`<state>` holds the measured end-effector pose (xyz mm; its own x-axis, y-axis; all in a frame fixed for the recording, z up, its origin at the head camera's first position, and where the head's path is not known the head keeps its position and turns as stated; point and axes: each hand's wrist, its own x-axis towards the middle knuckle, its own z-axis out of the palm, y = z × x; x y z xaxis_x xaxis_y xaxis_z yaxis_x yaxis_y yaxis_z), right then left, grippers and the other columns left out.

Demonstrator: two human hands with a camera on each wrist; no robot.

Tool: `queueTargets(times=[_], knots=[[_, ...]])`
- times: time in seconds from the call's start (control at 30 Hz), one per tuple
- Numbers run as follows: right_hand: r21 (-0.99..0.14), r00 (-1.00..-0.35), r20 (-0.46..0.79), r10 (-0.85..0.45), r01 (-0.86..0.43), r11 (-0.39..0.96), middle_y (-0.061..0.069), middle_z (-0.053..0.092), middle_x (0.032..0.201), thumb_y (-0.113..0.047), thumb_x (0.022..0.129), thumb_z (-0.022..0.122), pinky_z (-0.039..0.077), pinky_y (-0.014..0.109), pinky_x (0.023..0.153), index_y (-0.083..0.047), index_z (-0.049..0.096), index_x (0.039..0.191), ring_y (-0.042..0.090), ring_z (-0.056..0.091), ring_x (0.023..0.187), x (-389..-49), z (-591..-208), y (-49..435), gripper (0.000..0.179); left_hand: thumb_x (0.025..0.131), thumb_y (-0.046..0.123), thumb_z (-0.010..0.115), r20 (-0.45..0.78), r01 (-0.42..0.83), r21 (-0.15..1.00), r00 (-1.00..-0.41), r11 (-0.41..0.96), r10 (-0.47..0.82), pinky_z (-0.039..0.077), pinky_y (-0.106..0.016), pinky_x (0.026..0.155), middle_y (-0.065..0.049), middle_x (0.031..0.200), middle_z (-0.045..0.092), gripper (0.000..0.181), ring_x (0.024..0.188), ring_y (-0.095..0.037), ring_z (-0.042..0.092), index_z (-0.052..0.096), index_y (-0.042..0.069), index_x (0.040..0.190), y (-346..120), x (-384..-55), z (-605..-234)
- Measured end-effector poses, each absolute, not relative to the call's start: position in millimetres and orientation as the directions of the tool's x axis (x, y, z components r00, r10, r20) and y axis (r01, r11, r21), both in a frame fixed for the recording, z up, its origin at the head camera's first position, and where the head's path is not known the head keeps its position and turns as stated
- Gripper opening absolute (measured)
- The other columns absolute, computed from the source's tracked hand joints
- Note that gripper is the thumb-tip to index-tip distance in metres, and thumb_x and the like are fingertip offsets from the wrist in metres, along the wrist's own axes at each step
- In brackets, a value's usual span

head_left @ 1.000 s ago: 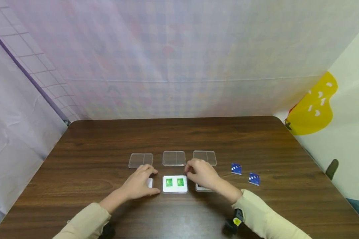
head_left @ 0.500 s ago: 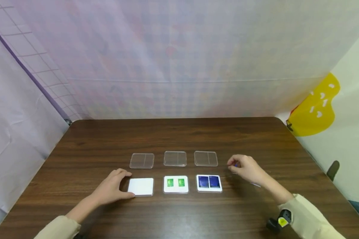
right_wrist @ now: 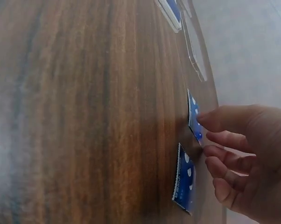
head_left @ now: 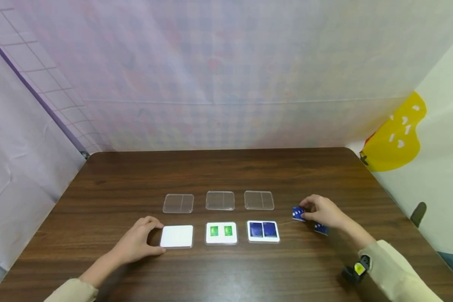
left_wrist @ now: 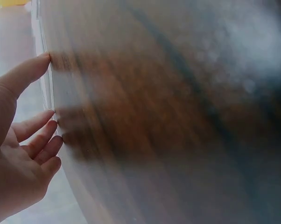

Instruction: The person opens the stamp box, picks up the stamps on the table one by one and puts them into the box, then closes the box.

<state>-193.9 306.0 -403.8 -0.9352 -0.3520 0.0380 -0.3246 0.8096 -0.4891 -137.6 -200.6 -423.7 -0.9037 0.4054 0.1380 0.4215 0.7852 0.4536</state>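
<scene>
My left hand (head_left: 135, 241) is at the left side of a flat case with a plain white face (head_left: 176, 236). In the left wrist view its thumb and fingertips (left_wrist: 46, 60) are spread along the case's clear edge. To the right, my right hand (head_left: 324, 213) has curled thumb and fingers at the right part of a small blue packet (head_left: 297, 213) with white marks. The right wrist view shows the fingertips at that packet's edge, close over the table. A second blue packet (right_wrist: 184, 179) lies beside it, partly under the hand in the head view.
In the front row are a case with two green squares (head_left: 221, 233) and one with two dark blue squares (head_left: 263, 231). Behind them lie three clear lids (head_left: 178, 203), (head_left: 220, 200), (head_left: 259, 200) on the brown wooden table (head_left: 226, 172). A patterned curtain (head_left: 211, 84) hangs behind.
My right hand has moved from over the dark blue case to the blue packets. My left hand has shifted left, uncovering the white-faced case.
</scene>
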Motion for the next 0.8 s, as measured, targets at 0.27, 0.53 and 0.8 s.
queueTargets(times=[0.27, 0.53, 0.8], knots=[[-0.451, -0.929, 0.013, -0.370, -0.336, 0.827, 0.002, 0.061, 0.076, -0.012, 0.067, 0.075, 0.045, 0.025, 0.059, 0.002, 0.064, 0.089, 0.013, 0.054, 0.067, -201, -405, 304, 0.028, 0.062, 0.033, 0.081, 0.133, 0.412, 0.456, -0.908, 0.789, 0.398, 0.044, -0.047, 0.089, -0.008, 0.107, 0.056, 0.056, 0.104, -0.030, 0.051, 0.061, 0.002, 0.104, -200, -137, -423], [-0.465, -0.911, -0.028, -0.411, -0.352, 0.812, -0.002, 0.059, 0.069, -0.013, 0.061, 0.078, 0.044, 0.025, 0.059, -0.002, 0.063, 0.080, 0.010, 0.053, 0.065, -209, -400, 304, 0.027, 0.062, 0.030, 0.081, 0.142, 0.416, 0.457, -0.907, 0.786, 0.397, 0.044, -0.047, 0.089, -0.009, 0.107, 0.056, 0.055, 0.103, -0.029, 0.051, 0.061, 0.001, 0.104, -199, -136, -423], [-0.481, -0.917, -0.064, -0.394, -0.318, 0.817, -0.002, 0.059, 0.068, -0.009, 0.065, 0.075, 0.044, 0.026, 0.058, -0.004, 0.062, 0.076, 0.010, 0.052, 0.064, -212, -399, 304, 0.019, 0.062, 0.031, 0.081, 0.127, 0.405, 0.453, -0.911, 0.794, 0.393, 0.044, -0.046, 0.089, -0.009, 0.107, 0.056, 0.056, 0.103, -0.029, 0.051, 0.061, 0.000, 0.104, -198, -137, -422]])
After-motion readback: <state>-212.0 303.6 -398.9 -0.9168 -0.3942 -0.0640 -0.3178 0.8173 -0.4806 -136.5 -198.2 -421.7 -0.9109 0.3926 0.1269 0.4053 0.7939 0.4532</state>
